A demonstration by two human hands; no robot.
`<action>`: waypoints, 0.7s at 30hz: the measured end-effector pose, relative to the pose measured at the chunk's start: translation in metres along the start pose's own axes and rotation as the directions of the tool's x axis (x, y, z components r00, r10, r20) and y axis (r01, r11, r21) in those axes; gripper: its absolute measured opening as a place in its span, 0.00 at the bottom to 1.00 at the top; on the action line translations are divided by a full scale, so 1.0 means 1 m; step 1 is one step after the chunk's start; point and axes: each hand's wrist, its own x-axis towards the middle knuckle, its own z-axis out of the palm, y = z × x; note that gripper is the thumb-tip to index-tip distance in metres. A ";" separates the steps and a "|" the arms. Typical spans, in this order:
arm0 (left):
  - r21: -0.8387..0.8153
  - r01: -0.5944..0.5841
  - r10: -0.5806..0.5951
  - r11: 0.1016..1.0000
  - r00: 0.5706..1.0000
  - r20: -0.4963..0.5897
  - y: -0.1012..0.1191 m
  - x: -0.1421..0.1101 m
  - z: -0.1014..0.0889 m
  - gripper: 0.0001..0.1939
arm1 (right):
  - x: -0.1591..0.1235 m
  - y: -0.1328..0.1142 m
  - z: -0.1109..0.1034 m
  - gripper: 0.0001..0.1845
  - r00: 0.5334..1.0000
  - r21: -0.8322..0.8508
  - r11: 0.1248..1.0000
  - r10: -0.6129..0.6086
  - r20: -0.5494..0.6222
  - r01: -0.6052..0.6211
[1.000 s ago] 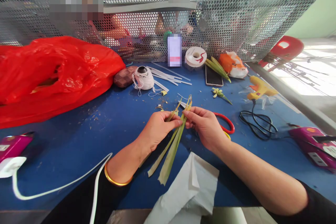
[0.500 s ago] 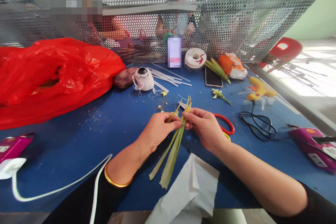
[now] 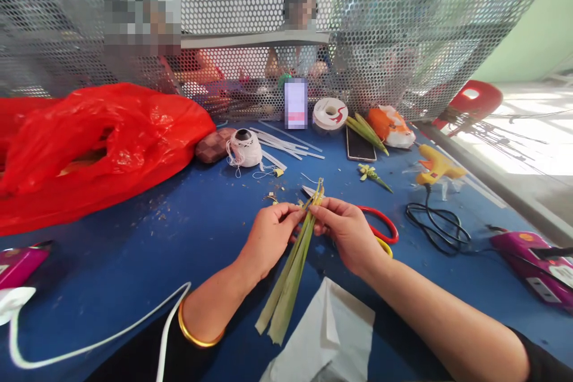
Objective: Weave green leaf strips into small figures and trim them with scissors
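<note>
Between my two hands hangs a bundle of pale green leaf strips (image 3: 287, 286), its wide ends pointing toward me and its narrow tips upward. My left hand (image 3: 271, 233) pinches the strips from the left, just below the tips. From the right, my right hand (image 3: 347, 227) pinches the same bundle with thumb and fingers. Scissors with red and yellow handles (image 3: 385, 225) lie partly hidden beneath my right hand, their blade showing beyond the strips. Below the bundle rests a folded whitish sheet (image 3: 333, 328).
Across the blue table (image 3: 147, 250) are a cone of white thread (image 3: 245, 150), white sticks (image 3: 290, 144), a ribbon spool (image 3: 330, 113), a phone (image 3: 360, 144), a small leaf piece (image 3: 375, 176) and a yellow glue gun (image 3: 439, 166). A red plastic bag (image 3: 147, 131) fills the left. Behind stands a perforated screen (image 3: 233, 0).
The leaf strips have come closer together, and my left fingers have closed in near the right ones. The whole view has shifted slightly, so things sit lower.
</note>
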 end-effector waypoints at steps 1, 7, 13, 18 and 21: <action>0.002 0.008 -0.008 1.000 1.000 -0.001 0.000 0.000 0.000 0.12 | 0.000 0.001 0.000 0.14 1.000 0.003 1.000 -0.001 0.003 0.001; 0.195 -0.137 0.143 0.971 0.989 -0.021 -0.002 -0.001 -0.004 0.14 | 0.000 0.003 0.002 0.14 0.999 -0.008 0.999 -0.038 0.016 0.038; 0.246 -0.158 0.162 0.956 0.987 0.002 -0.001 -0.003 -0.005 0.16 | -0.001 0.003 0.002 0.13 0.998 -0.060 0.996 -0.060 0.004 0.060; 0.241 -0.132 0.130 0.962 0.991 0.022 0.003 -0.003 -0.007 0.16 | -0.002 0.002 0.002 0.12 0.998 -0.084 0.995 -0.054 0.025 0.055; 0.226 -0.108 0.106 0.968 0.994 0.018 0.005 -0.003 -0.007 0.14 | -0.002 0.001 0.002 0.12 0.998 -0.070 0.997 -0.038 0.042 0.040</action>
